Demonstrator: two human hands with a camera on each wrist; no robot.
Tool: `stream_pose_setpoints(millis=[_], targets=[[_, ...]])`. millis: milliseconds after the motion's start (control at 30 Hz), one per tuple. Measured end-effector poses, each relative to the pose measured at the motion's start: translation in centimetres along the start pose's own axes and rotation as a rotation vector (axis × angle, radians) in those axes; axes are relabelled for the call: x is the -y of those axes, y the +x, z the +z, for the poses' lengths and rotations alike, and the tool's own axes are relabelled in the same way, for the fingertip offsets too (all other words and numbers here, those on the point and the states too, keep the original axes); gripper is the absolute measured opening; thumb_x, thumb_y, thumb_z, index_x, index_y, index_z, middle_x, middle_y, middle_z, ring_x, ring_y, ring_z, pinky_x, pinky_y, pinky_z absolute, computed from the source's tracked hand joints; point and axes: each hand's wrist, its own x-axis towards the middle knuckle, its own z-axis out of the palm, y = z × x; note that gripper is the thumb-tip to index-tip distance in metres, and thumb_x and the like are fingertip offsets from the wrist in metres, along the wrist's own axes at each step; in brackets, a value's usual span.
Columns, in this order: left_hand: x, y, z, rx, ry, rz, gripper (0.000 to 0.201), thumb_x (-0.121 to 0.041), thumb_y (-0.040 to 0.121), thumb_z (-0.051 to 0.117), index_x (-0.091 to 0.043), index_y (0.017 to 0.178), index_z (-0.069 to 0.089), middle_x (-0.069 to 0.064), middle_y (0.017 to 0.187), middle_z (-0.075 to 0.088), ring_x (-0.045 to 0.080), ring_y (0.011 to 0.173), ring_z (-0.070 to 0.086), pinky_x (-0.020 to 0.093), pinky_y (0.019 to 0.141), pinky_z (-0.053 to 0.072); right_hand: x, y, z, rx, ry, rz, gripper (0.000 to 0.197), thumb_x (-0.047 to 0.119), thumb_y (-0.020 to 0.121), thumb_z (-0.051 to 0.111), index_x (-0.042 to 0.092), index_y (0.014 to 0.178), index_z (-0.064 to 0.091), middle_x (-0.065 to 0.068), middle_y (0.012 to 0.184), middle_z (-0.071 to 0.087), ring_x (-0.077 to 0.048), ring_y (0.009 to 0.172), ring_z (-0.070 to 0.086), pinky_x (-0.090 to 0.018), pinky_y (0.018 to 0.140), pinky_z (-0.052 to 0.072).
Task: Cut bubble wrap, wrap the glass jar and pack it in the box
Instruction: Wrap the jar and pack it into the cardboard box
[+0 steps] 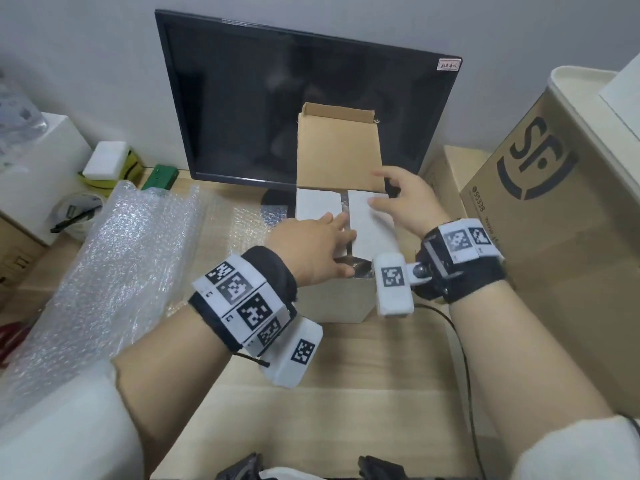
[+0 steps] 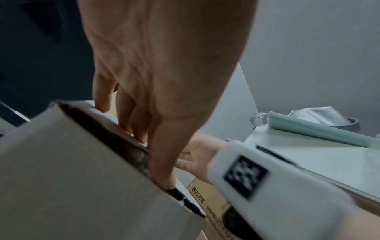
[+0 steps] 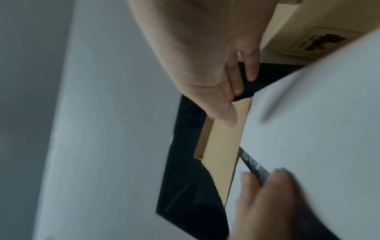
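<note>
Right now, from the head view, the box (image 1: 341,296) stands at the table's (image 1: 363,358) centre, its brown lid flap (image 1: 339,150) upright at 12 o'clock. The left hand (image 1: 311,247) lies flat, fingers straight, on the left white flap (image 1: 317,209); the right hand (image 1: 407,199) rests with loosely spread fingers on the right white flap (image 1: 367,220), holding nothing. Bubble wrap (image 1: 114,271) sprawls at 9 o'clock, a dark monitor (image 1: 304,98) behind the box, a big printed carton (image 1: 561,209) close at 3 o'clock; the near table edge has room. A shiny strip shows in the slit between the flaps; whether that is the wrapped jar I cannot tell

Left wrist view: the left fingers (image 2: 164,162) point straight down onto the flap beside the dark slit, the box wall (image 2: 82,178) below

Right wrist view: blurred; the right thumb (image 3: 224,113) touches the brown flap (image 3: 224,146), fingers slightly bent, gripping nothing
</note>
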Motion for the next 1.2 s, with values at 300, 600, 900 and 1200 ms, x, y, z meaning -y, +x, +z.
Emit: stream_pose_setpoints(millis=[300, 600, 900, 1200], targets=[[1.0, -0.3, 2.1, -0.113, -0.152, 0.012, 0.042, -0.031, 0.100, 0.025, -0.034, 0.142, 0.028, -0.014, 0.157, 0.010, 0.007, 0.144, 0.009, 0.040, 0.115, 0.009, 1.0, 1.3, 0.1, -0.081, 0.769, 0.237, 0.070, 0.016, 0.086, 0.065, 0.020, 0.145, 0.028, -0.007, 0.127, 0.051, -0.016, 0.098, 0.057, -0.015, 0.052, 0.050], [0.2, -1.0, 6.9, -0.868, -1.087, -0.271, 0.053, -0.022, 0.062, 0.084, -0.021, 0.107, 0.055, -0.011, 0.104, 0.060, 0.004, 0.096, 0.056, 0.008, 0.082, 0.040, -2.2, -3.8, -1.5, 0.097, 0.188, -0.323, 0.051, -0.013, 0.070, 0.070, 0.028, 0.100, 0.066, 0.009, 0.107, 0.063, 0.009, 0.101, 0.057, -0.009, 0.090, 0.041], [2.4, -1.7, 6.1, -0.766, -0.653, 0.013, 0.053, -0.018, 0.063, 0.082, -0.018, 0.113, 0.064, 0.006, 0.136, 0.048, 0.007, 0.123, 0.042, 0.002, 0.100, 0.024, -3.6, -5.5, -1.2, 0.389, -0.089, -0.323, 0.071, 0.016, 0.064, 0.083, 0.045, 0.119, 0.048, 0.018, 0.141, 0.031, 0.004, 0.133, 0.021, -0.005, 0.105, 0.013], [3.6, -2.4, 5.5, -0.510, -0.656, -0.012, 0.051, -0.031, 0.071, 0.074, -0.024, 0.120, 0.062, -0.001, 0.146, 0.039, 0.013, 0.139, 0.029, 0.012, 0.107, 0.021, -5.7, -5.5, 0.7, 0.345, -0.132, -0.374, 0.044, 0.023, 0.093, 0.052, 0.043, 0.129, 0.037, 0.017, 0.147, 0.019, 0.000, 0.138, 0.003, -0.023, 0.111, 0.003]])
